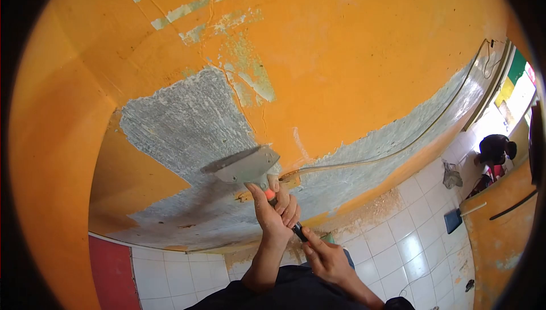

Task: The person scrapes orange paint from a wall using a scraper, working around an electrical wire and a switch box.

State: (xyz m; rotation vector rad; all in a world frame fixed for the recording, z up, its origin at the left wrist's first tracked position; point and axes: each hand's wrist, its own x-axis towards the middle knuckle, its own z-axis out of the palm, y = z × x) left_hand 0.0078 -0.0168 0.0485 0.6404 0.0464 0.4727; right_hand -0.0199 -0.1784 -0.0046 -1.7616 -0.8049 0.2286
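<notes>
A wide metal scraper [247, 165] has its blade against or very close to the wall, at the edge of the orange paint. My left hand [277, 210] is wrapped around its neck and upper handle, the index finger stretched toward the blade. Lower down, my right hand [327, 257] grips the black handle [298, 231] near its end. Around the blade, the orange wall [364, 65] gives way to a rough grey bared patch [182, 122]. Pale scraped streaks [179, 13] mark the paint higher up.
A cable [375, 159] runs along the wall to the right. Debris [375, 210] lies along the wall's foot on white tiles [392, 236]. At the right are a blue dustpan [453, 220], a crumpled bag [452, 174] and another person [495, 151]. A red panel [111, 270] stands lower left.
</notes>
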